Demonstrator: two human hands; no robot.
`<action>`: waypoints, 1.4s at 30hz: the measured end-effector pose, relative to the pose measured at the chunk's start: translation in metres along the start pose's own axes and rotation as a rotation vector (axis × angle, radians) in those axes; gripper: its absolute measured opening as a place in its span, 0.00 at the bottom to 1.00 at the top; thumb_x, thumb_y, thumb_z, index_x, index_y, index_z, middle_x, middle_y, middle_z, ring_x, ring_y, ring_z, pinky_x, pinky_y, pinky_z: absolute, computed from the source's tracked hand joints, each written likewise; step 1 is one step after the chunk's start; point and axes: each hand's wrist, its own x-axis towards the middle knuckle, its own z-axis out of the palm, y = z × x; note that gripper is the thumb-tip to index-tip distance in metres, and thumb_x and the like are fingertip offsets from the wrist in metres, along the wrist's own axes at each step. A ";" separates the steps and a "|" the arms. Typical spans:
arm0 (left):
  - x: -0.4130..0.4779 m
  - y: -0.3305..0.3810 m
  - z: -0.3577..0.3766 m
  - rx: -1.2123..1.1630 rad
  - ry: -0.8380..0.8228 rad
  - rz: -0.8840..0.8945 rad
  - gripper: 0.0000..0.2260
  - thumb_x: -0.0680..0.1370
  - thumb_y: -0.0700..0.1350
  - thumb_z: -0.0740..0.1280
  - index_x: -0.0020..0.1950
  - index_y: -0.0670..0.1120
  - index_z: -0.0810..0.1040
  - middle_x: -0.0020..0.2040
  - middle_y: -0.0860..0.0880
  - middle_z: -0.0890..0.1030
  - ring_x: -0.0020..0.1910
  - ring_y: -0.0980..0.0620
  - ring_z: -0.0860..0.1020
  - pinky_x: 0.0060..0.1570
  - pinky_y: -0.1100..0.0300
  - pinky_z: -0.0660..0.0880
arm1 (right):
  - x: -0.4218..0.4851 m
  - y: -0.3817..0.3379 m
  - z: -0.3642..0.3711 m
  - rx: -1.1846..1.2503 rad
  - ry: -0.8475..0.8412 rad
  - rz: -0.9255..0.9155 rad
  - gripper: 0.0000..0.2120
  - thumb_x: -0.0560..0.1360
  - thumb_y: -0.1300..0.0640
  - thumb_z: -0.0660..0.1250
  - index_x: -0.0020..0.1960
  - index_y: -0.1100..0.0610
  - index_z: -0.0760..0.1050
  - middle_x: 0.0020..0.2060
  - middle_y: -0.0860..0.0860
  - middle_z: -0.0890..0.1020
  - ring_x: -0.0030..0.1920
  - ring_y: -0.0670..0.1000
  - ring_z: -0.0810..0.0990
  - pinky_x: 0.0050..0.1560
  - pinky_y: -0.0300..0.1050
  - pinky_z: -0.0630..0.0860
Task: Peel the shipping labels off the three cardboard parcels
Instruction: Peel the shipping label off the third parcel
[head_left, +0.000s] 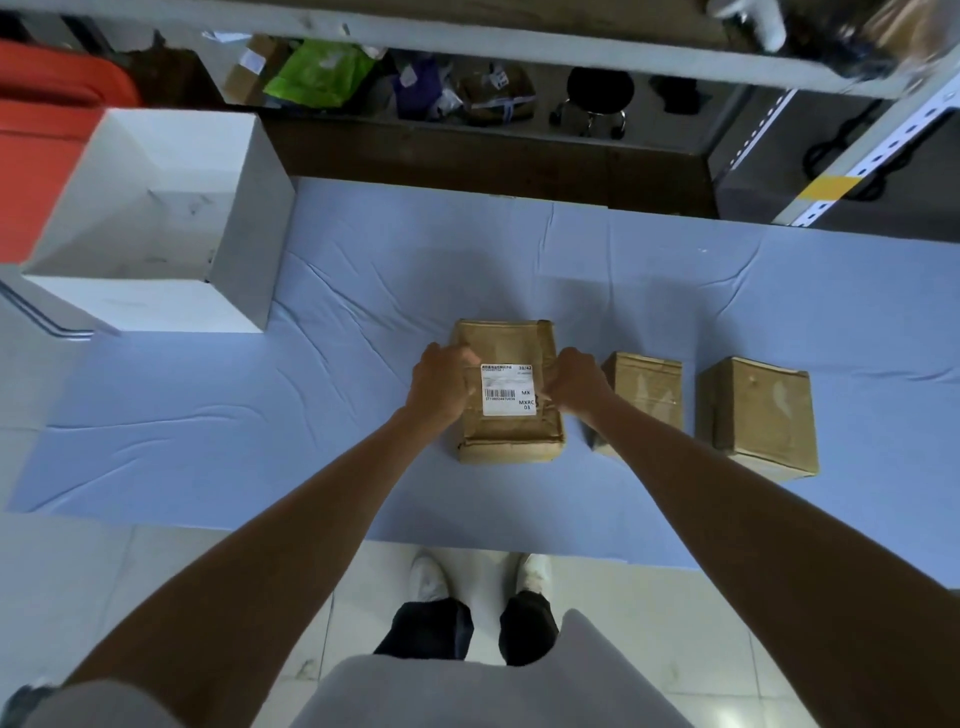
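Fingers (551, 391) of my right hand (576, 387) pinch the label (508, 389) at its 3 o'clock edge; my left hand (441, 384) grips the parcel (506, 439) at 9 o'clock, central on the table (363, 291). Risk: a fast, steep pull likely tears the label, leaving paper stuck.

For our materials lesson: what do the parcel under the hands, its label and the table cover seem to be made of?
The parcel looks like brown cardboard, matt, with creased edges. The label: white paper, probably adhesive, printed with a barcode. The table cover: likely thin blue cloth, matt, judging by its wrinkles.
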 end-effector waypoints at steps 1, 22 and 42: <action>-0.001 0.000 0.000 -0.019 0.019 -0.009 0.13 0.72 0.38 0.70 0.56 0.47 0.79 0.53 0.42 0.77 0.50 0.44 0.79 0.49 0.60 0.71 | -0.001 0.001 -0.001 -0.002 0.003 0.000 0.13 0.72 0.65 0.67 0.56 0.66 0.72 0.54 0.62 0.79 0.56 0.62 0.79 0.43 0.44 0.70; -0.017 0.001 0.014 -0.388 0.252 -0.106 0.22 0.69 0.30 0.66 0.58 0.48 0.81 0.49 0.47 0.82 0.43 0.54 0.80 0.50 0.61 0.76 | -0.008 0.038 0.020 0.389 0.041 0.002 0.30 0.68 0.60 0.74 0.68 0.55 0.69 0.54 0.56 0.79 0.51 0.54 0.78 0.46 0.40 0.71; -0.031 -0.002 0.022 -0.124 0.251 0.058 0.19 0.75 0.34 0.62 0.61 0.51 0.79 0.56 0.46 0.72 0.49 0.49 0.78 0.53 0.57 0.76 | -0.020 0.043 0.029 0.492 0.063 -0.160 0.30 0.74 0.63 0.65 0.73 0.48 0.63 0.46 0.53 0.82 0.46 0.55 0.82 0.47 0.51 0.81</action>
